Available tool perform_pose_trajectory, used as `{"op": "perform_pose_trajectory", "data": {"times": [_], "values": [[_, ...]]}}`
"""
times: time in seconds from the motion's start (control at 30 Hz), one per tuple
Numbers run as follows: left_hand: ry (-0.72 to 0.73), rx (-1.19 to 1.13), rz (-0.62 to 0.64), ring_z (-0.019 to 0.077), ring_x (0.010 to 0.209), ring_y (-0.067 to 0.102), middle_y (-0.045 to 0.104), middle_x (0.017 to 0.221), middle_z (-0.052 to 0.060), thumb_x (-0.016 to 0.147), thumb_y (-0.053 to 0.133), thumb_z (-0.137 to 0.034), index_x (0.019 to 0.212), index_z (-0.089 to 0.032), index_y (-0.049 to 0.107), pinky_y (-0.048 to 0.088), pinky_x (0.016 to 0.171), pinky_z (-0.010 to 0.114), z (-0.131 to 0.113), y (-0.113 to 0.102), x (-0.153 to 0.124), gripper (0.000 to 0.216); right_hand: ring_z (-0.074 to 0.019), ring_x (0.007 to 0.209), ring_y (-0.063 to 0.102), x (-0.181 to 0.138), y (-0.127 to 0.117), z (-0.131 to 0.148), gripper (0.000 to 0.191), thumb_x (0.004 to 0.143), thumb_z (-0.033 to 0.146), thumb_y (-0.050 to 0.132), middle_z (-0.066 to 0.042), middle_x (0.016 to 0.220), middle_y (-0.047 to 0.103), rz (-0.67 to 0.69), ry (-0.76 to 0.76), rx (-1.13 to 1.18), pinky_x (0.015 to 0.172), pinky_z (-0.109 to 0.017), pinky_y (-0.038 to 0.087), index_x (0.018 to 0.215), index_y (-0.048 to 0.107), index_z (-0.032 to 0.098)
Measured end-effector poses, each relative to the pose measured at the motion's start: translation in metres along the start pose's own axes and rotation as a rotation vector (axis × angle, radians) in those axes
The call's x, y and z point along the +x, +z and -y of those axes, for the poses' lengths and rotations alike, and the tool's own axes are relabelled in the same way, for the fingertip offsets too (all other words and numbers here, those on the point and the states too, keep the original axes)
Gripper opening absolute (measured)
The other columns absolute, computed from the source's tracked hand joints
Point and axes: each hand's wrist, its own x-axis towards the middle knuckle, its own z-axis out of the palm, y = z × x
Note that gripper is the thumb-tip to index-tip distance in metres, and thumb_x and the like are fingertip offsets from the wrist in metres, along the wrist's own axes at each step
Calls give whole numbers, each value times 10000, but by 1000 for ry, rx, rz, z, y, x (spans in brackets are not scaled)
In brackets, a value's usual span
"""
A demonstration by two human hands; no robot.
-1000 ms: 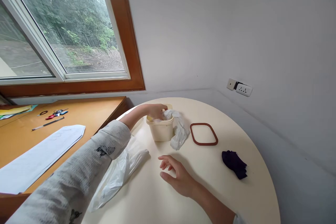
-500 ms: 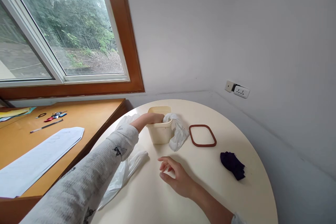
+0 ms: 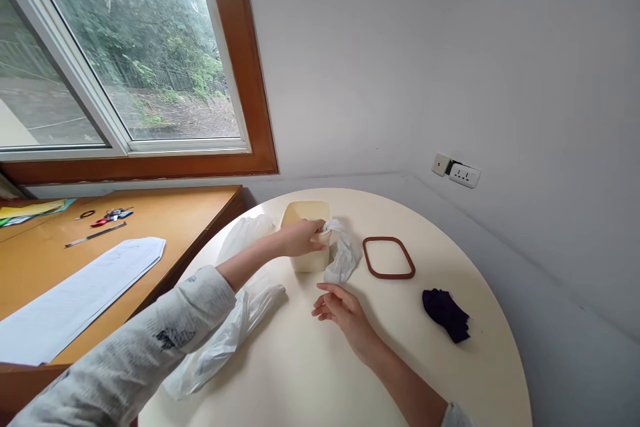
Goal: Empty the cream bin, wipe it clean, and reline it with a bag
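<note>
My left hand (image 3: 301, 238) reaches over the front of a cream plastic bin (image 3: 311, 261), closed on its front right rim. Its fingers curl over the rim and partly hide the bin's opening. Right beside those fingertips, a crumpled white plastic bag (image 3: 342, 257) hangs over the bin's right side, its upper end bunched at the rim. My right hand (image 3: 345, 315) hovers above the table in front of the bin, fingers loosely bent and apart, holding nothing. Another clear-white plastic bag (image 3: 237, 327) lies under and beside my left forearm.
On the round cream table (image 3: 320, 373), a brown rounded-square frame (image 3: 390, 276) and a dark purple crumpled cloth (image 3: 447, 315) lie to the right. A wooden desk (image 3: 190, 203) at left bears paper (image 3: 85, 297), a pen (image 3: 95, 235) and keys (image 3: 114, 216).
My left hand has come up from inside the bin to its front right rim. My right hand has shifted slightly up and right, toward the hanging bag.
</note>
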Motion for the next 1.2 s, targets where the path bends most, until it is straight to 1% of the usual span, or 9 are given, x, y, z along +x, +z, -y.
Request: {"op": "perform_pose_trajectory", "data": {"times": [0.13,0.27,0.47,0.57,0.67,0.77,0.9,1.0,1.2], "values": [[63,-10,7,151,595,478,547,646,16,788,494,-331,760,-174,536,332,557,254,-3,5,-10,165,-225,905,624,0,-3,5,517,752,465,627,-78,972,616,33,117,292,848,-401,433,1181,502,205],[139,-143,110,147,656,533,621,696,3,743,570,-295,803,-181,616,392,623,243,-5,-8,-22,137,-236,1006,579,-2,-4,10,500,758,527,587,-71,1098,574,73,164,457,859,-426,433,1175,490,269],[242,-261,327,156,763,596,683,821,3,746,575,-220,848,-210,670,434,733,248,-6,-22,-42,139,-163,724,536,-2,-9,14,390,629,566,675,-11,814,568,8,24,455,691,-333,439,807,549,242],[272,-231,359,151,728,593,681,800,-8,733,599,-229,778,-219,674,428,734,252,-9,-23,-52,88,-126,581,433,-2,-15,23,333,647,526,670,20,666,508,-66,-43,406,613,-314,410,768,538,245],[284,-277,352,161,740,587,678,827,-7,711,631,-264,831,-228,673,424,684,243,-16,-25,-61,131,-122,568,397,-4,-19,42,213,694,426,658,32,644,486,-122,-153,354,554,-284,374,783,545,268],[246,-336,275,148,697,556,658,795,-15,728,614,-330,888,-221,663,403,620,229,-27,-27,-67,200,-135,642,460,-2,-20,69,161,719,374,649,19,716,526,-113,-286,298,579,-287,394,826,570,284],[106,-399,16,123,638,513,624,781,-23,785,523,-385,865,-201,635,360,534,217,-37,-24,-65,230,-145,738,527,12,-14,111,150,714,319,674,-16,822,575,-142,-417,250,644,-303,433,806,600,226],[12,-489,-159,145,706,535,612,832,-11,781,512,-412,871,-201,598,381,539,219,-37,-15,-58,245,-130,721,534,26,-7,139,137,707,286,684,-9,757,566,-161,-527,182,694,-301,439,722,589,187],[-43,-536,-380,143,662,496,525,687,-25,740,567,-409,718,-193,513,395,599,252,-29,1,-43,224,-99,679,500,46,4,161,109,706,260,656,31,712,514,-229,-615,105,667,-248,422,715,562,206]]}}
